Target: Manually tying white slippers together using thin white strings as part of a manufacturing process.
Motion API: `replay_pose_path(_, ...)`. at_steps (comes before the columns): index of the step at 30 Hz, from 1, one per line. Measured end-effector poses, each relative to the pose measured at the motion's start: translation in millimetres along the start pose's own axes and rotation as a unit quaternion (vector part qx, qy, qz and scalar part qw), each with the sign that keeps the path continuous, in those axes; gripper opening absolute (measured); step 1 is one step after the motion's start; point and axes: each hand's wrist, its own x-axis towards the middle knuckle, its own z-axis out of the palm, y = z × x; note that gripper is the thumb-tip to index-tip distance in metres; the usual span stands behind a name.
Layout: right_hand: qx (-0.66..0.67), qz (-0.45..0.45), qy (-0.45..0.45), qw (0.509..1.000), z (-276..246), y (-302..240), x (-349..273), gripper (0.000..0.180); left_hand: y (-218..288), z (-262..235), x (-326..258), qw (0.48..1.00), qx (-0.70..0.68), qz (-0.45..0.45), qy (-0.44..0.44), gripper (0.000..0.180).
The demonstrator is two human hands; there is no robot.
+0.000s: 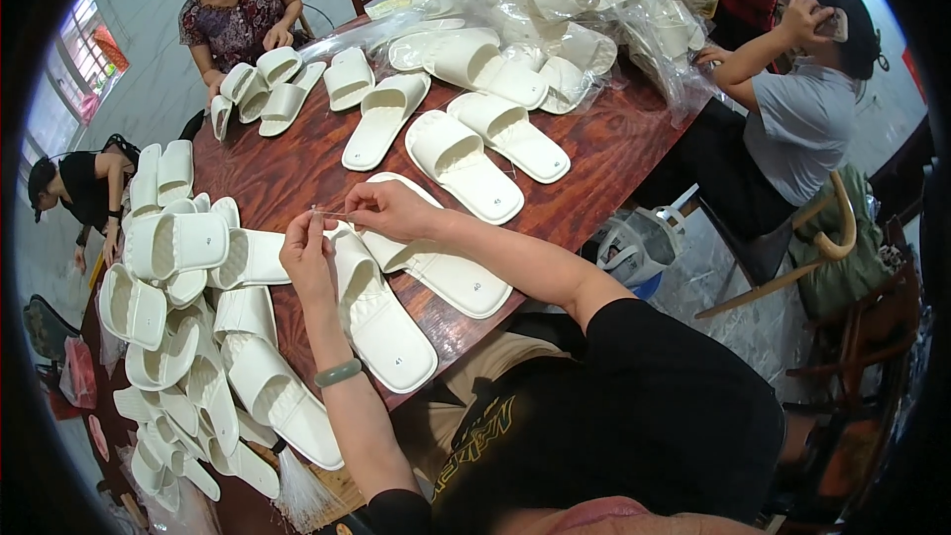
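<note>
My left hand [309,246] and my right hand [388,211] are raised close together above the table's near side. Between their pinched fingertips runs a thin pale strand [334,214], too fine to identify surely; both hands grip it. Just below them lies a pair of white slippers: the left slipper [389,335] points its heel toward me, and the other slipper [464,279] rests partly under my right forearm. A green bangle circles my left wrist.
White slippers [203,367] are heaped along the table's left side. More slippers stand across the reddish wooden table [287,173], with clear plastic bags [654,40] at the back. Several people sit or bend around it. A bundle of white strands [300,490] hangs at the near left edge.
</note>
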Motion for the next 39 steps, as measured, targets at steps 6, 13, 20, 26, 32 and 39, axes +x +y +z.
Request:
replay_pose_path(6, -0.023, -0.014, -0.002, 1.000, -2.4, -1.3, 0.5, 0.009, 1.1, 1.1, 1.1, 1.000, -0.004, 0.008, -0.013, 0.014)
replay_pose_path(13, -0.025, -0.008, -0.003, 1.000, -3.1, 0.7, -0.7, 0.010, 0.0, 1.5, -0.4, 1.000, -0.005, 0.009, -0.015, 0.014)
replay_pose_path(20, 0.042, -0.038, 0.039, 0.998, -2.7, 10.0, 1.3, 0.010, 8.1, 6.9, -1.9, 0.997, 0.078, 0.006, -0.006, 0.017)
replay_pose_path(26, 0.061, -0.014, 0.045, 0.997, 4.4, 10.9, 3.5, 0.013, 0.7, -1.1, 0.4, 0.999, 0.031, 0.032, -0.018, 0.015)
replay_pose_path(32, 0.024, -0.021, 0.052, 0.998, 3.9, 12.8, 0.1, 0.018, 2.0, 0.9, -2.6, 0.998, 0.051, 0.042, -0.004, 0.016)
replay_pose_path(39, 0.058, -0.049, 0.070, 0.995, 5.9, 11.8, -3.6, 0.018, 4.3, 2.0, -4.4, 1.000, -0.002, 0.021, -0.005, 0.017)
